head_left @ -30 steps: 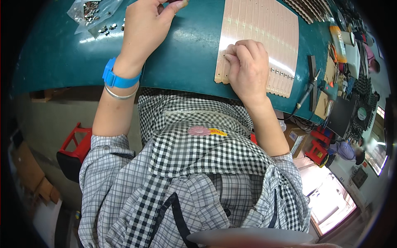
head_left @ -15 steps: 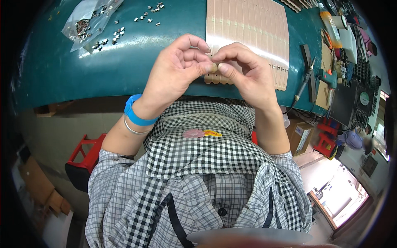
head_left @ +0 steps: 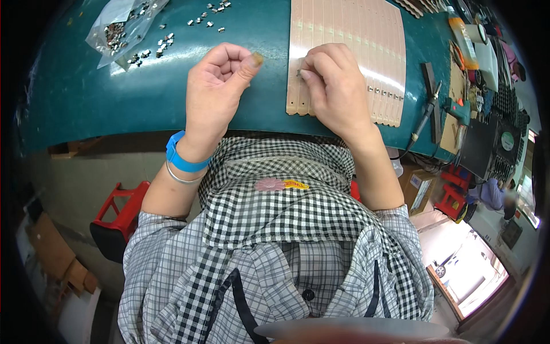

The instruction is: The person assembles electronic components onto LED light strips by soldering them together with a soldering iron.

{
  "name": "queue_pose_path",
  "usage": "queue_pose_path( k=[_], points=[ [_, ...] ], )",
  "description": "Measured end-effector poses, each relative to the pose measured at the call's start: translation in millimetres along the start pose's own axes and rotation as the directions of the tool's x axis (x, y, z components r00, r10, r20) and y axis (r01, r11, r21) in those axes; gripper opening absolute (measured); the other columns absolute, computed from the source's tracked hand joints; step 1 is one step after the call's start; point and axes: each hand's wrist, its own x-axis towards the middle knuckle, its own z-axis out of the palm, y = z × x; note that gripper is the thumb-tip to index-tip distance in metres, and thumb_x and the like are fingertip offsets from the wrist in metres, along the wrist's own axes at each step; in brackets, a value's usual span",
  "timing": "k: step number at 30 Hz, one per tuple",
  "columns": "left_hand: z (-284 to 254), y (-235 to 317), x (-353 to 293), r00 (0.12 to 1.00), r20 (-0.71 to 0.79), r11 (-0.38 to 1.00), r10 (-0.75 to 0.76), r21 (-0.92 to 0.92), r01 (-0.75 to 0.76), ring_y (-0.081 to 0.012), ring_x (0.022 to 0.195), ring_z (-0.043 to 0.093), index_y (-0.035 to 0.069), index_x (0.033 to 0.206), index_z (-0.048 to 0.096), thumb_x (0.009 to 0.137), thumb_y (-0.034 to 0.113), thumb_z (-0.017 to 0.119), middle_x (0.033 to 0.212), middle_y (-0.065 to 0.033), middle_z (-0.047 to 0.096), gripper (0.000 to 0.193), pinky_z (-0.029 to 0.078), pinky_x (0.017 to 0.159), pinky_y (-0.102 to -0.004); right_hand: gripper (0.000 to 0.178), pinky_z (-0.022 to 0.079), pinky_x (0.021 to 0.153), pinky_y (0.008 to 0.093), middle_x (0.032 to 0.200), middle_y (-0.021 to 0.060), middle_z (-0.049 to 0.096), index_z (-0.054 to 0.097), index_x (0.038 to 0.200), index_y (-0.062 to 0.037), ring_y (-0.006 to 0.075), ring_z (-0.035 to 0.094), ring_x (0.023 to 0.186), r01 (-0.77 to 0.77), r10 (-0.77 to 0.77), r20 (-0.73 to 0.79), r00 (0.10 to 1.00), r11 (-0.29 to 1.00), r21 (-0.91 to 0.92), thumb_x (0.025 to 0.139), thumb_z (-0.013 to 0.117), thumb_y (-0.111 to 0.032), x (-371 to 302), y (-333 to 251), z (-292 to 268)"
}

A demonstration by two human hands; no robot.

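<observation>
Several long tan strip boards lie side by side on the green table. A row of small metal-and-black components sits across the strips on the right. My right hand is over the strips on the left, thumb and forefinger pinched on a tiny dark component whose exact kind is too small to tell. Left of the strips, my left hand hovers with its fingers curled in and the thumb against them. The thumb tip looks yellowish-brown. Whatever that hand holds, if anything, is hidden.
Loose small components lie scattered at the far left beside a clear plastic bag of them. Right of the strips rest a soldering iron with its cord and a dark bar. A red stool stands below the table at left.
My hands have come apart: the left moved left and slightly up, the right moved up over the strips with the tiny component in its fingertips. The strips appear shifted slightly right.
</observation>
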Motion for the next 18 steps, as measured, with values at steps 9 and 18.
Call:
queue_pose_path(
  k=[9,18],
  points=[
    [0.7,-6.8,-2.7,0.997,-0.012,0.997,0.072,0.006,-0.072,-0.0006,0.062,0.043,0.002,0.091,0.062,0.092,0.021,0.069,0.071,0.0055,0.056,0.020,0.033,0.054,-0.0167,0.010,0.045,0.076,0.0388,0.085,0.0073,0.058,0.059,0.080,-0.0054,0.0278,0.056,0.088,0.081,-0.069,0.092,0.993,0.987,-0.136,0.072,0.065,-0.002,1.0,-0.8,7.3],
    [1.4,-9.5,-1.9,0.997,0.024,0.997,0.073,0.017,-0.074,-0.0014,0.064,0.043,0.003,0.093,0.062,0.093,0.020,0.068,0.074,0.0057,0.054,0.019,0.033,0.056,-0.0170,0.010,0.046,0.073,0.0377,0.080,0.0065,0.058,0.058,0.074,-0.0045,0.0261,0.057,0.081,0.074,-0.065,0.050,0.997,0.975,-0.210,0.067,0.066,-0.002,0.7,-7.3,15.4]
  ],
)
